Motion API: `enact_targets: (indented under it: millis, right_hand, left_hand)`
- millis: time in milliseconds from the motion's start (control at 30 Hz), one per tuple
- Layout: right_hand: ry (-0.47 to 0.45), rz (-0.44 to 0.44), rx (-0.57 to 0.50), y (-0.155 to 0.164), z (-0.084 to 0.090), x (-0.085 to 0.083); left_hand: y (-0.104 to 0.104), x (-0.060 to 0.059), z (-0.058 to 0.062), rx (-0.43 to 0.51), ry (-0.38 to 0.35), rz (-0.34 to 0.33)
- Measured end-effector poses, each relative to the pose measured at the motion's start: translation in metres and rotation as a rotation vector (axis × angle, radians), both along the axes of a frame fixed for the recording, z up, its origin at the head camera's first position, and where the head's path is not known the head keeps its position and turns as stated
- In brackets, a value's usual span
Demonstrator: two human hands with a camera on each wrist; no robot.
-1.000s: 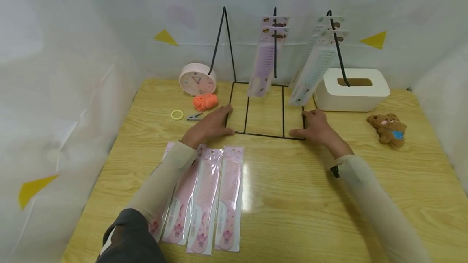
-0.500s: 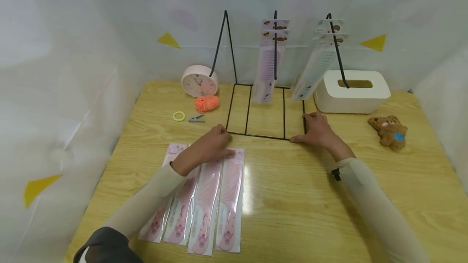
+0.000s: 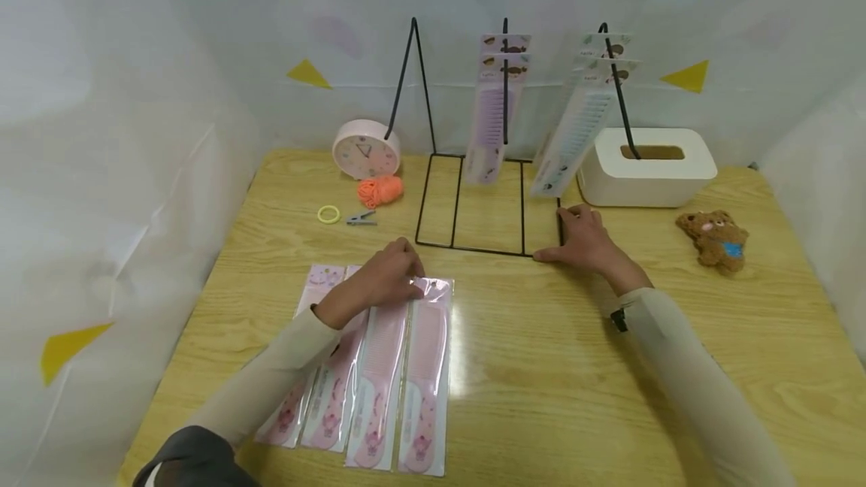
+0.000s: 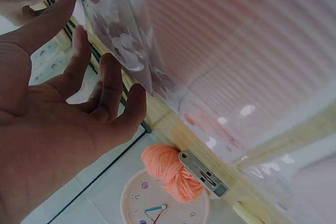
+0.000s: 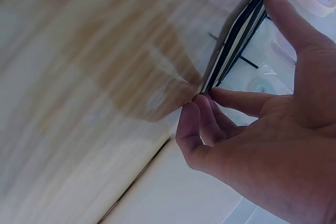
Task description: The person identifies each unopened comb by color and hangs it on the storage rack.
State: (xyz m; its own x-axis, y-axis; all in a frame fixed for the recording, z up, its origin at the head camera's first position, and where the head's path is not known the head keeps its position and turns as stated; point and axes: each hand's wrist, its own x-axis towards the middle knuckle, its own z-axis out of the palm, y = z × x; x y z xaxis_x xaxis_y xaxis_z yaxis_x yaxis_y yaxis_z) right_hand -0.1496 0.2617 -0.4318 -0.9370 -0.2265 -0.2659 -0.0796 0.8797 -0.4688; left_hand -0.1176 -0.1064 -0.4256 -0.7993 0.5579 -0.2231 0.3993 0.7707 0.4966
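Observation:
Several packaged pink combs (image 3: 428,367) lie side by side at the table's front left. My left hand (image 3: 379,280) reaches over their top ends. In the left wrist view, its thumb and fingertips touch the top edge of a clear comb package (image 4: 231,40), with a gap between thumb and fingers. Further back stands a black wire display rack (image 3: 455,216) with three upright hooks. My right hand (image 3: 587,245) grips its front right corner, thumb at the front rail and fingers at the side rail. Purple combs (image 3: 490,119) hang on the middle hook, pale green combs (image 3: 575,134) on the right one.
A pink clock (image 3: 365,150), an orange yarn bundle (image 3: 380,190), a grey clip (image 3: 361,219) and a yellow ring (image 3: 328,214) sit left of the rack. To its right are a white tissue box (image 3: 646,179) and a brown plush bear (image 3: 713,240).
My left hand has left the rack's front left corner and come down over the pink combs. The rightmost package has slid slightly toward me. My right hand has stayed at the rack's corner.

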Motion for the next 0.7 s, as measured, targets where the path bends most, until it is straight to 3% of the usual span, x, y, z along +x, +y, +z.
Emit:
enact_targets:
  millis: [200, 267, 333, 533, 633, 700]
  right_hand:
    - [-0.012, -0.003, 0.01, -0.001, 0.002, 0.0]
    - [-0.013, 0.003, 0.017, -0.002, 0.002, 0.0]
    - [-0.014, 0.006, 0.02, -0.002, 0.003, 0.0]
    - [-0.013, 0.011, 0.02, -0.001, 0.005, 0.0]
    - [-0.01, 0.012, 0.014, 0.0, 0.004, 0.0]
    - [-0.01, 0.013, 0.01, 0.0, 0.004, 0.0]
  left_hand:
    - [0.003, -0.001, 0.004, 0.095, -0.08, 0.028]
    - [0.001, -0.001, 0.009, 0.182, -0.108, 0.07]
    - [0.0, -0.002, 0.017, 0.328, -0.148, 0.122]
    - [-0.009, 0.002, 0.06, 0.724, -0.236, 0.222]
    - [-0.014, 0.008, 0.087, 0.849, -0.167, 0.235]
    - [-0.016, 0.012, 0.104, 0.927, -0.076, 0.243]
